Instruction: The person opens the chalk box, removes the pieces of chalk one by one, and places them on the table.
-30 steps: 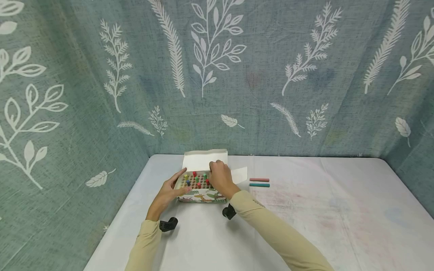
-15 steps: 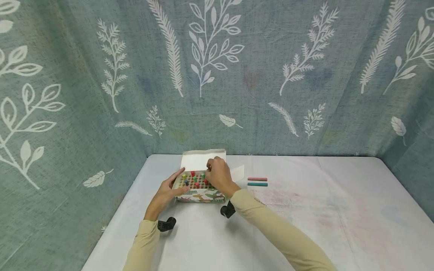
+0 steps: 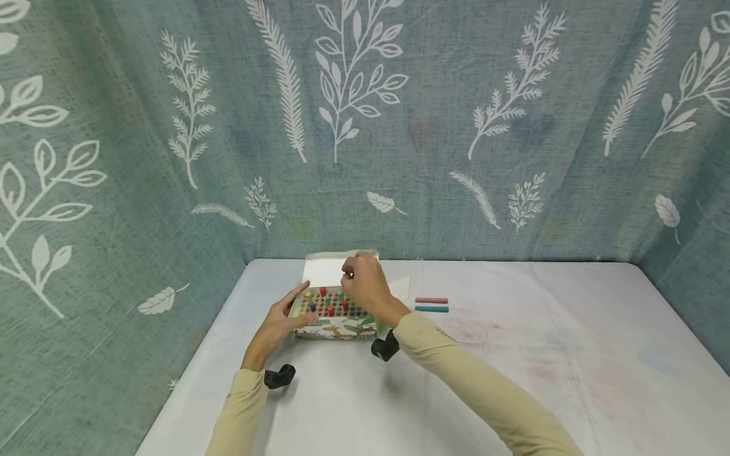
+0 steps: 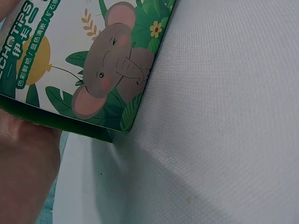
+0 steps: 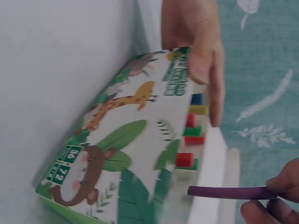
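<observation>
The right hand (image 3: 365,286) pinches a thin purple chalk stick (image 5: 229,192) by one end, lifted just above the far part of the open chalk box (image 3: 336,320), which sits on the white table (image 3: 513,380) near its far left corner. The left hand (image 3: 283,320) rests on the box's left side, thumb and straight fingers steadying it. Chalk like this is probably light, stiff and brittle, dusty rather than slippery, so a gentle pinch nearer the middle would likely be safer. Other sticks (image 3: 326,301) stand upright in the tray's holes, close together. A pink stick (image 3: 431,300) and a teal stick (image 3: 431,309) lie to the right, with open cloth beyond; the leaf-patterned curtain (image 3: 399,126) hangs just past the box.
</observation>
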### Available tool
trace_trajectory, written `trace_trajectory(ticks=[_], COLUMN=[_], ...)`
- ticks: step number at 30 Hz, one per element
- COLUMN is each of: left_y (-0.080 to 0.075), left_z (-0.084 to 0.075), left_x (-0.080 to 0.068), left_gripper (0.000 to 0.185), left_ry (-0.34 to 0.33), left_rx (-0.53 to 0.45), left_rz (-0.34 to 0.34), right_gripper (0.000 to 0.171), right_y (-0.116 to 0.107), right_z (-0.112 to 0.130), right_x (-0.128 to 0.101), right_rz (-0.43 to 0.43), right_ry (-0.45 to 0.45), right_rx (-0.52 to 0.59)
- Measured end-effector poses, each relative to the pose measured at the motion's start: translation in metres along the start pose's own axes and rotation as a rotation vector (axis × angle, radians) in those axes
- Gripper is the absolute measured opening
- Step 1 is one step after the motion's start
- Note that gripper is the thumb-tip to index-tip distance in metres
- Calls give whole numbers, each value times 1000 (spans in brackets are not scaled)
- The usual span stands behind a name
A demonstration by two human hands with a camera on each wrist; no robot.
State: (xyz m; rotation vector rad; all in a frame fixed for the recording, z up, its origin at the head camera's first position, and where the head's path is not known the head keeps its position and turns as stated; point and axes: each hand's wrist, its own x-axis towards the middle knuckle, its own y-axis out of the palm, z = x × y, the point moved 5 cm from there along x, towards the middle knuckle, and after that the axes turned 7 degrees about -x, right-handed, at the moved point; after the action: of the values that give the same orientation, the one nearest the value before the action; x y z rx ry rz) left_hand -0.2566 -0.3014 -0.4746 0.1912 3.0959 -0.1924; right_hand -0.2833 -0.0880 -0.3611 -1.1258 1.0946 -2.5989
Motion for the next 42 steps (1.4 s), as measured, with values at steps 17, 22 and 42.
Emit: trace_trajectory(ticks=[17, 22, 42], left_y=[2, 2, 0], left_z=[-6, -5, 0], left_x=[0, 1, 0], left_gripper=[77, 77, 77], left_ry=[39, 36, 12], left_rx=[52, 54, 20], left_rz=[0, 1, -4], right_gripper=[12, 10, 7], right_y=[-39, -49, -89], right_z=[-27, -38, -61], right_x=[-1, -3, -17], right_rz=[15, -4, -35], right_ry=[130, 168, 269], right_rx=[164, 182, 268])
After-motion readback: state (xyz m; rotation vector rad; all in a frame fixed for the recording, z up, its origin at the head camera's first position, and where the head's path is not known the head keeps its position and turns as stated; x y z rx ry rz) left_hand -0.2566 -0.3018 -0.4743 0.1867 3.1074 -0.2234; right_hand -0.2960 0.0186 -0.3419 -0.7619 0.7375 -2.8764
